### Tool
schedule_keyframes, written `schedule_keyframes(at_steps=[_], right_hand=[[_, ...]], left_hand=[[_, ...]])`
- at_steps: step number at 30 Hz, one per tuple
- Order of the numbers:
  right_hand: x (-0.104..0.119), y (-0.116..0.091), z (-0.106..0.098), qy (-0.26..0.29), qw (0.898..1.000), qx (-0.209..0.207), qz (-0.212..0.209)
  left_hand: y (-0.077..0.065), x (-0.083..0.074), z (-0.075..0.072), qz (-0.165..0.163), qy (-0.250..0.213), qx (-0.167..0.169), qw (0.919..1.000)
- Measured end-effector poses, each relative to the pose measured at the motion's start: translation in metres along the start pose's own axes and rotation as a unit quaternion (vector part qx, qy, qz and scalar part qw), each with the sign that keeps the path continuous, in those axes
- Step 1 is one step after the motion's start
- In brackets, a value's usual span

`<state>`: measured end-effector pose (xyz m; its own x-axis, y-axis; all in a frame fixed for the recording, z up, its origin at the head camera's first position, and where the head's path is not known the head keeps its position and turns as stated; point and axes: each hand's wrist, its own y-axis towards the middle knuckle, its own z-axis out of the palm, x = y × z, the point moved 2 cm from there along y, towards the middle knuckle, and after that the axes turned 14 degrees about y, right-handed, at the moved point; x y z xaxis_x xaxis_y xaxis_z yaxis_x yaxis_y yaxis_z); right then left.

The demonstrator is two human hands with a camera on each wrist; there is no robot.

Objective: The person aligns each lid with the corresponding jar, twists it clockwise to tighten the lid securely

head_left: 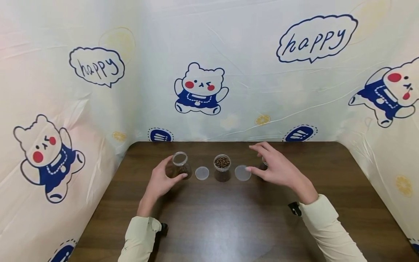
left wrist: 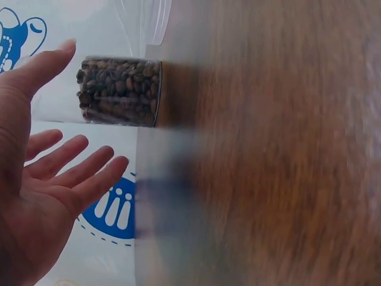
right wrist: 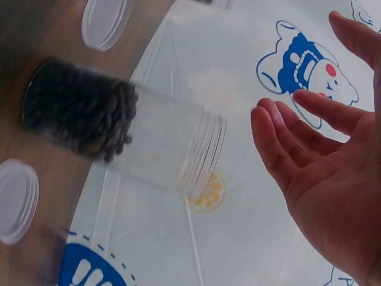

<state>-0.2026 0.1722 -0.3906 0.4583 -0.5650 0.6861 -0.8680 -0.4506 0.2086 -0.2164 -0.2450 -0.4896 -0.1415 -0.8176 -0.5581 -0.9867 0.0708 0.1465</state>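
Note:
Three clear jars stand in a row. The left jar has coffee beans low inside and stands between the thumb and fingers of my left hand. In the left wrist view a jar of coffee beans lies across the picture, the fingers spread and apart from it. The middle jar shows beans through its mouth. My right hand hides most of the right jar. A part-filled bean jar appears in the right wrist view, with a visible gap to the relaxed fingers.
One round translucent lid lies between the left and middle jars. Another lid is right of the middle jar, by my right thumb. The brown wooden table backs onto a printed curtain.

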Motion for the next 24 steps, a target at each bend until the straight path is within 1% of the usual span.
schedule_keyframes(at_steps=[5, 13, 18, 24], right_hand=[[0.006, 0.005, 0.008, 0.023, 1.0, 0.008, -0.011], [0.016, 0.012, 0.023, 0.022, 0.999, 0.018, -0.039], [0.024, 0.017, 0.032, 0.009, 0.999, 0.026, -0.042], [0.033, 0.025, 0.048, 0.023, 0.997, 0.035, -0.066]], left_hand=[[0.003, -0.001, 0.004, -0.005, -0.012, -0.005, 0.9999], [0.005, -0.005, 0.007, -0.005, -0.015, -0.002, 0.9999], [0.006, -0.006, 0.01, -0.008, -0.016, -0.006, 0.9998], [0.007, -0.004, 0.012, -0.015, -0.014, -0.012, 0.9997]])
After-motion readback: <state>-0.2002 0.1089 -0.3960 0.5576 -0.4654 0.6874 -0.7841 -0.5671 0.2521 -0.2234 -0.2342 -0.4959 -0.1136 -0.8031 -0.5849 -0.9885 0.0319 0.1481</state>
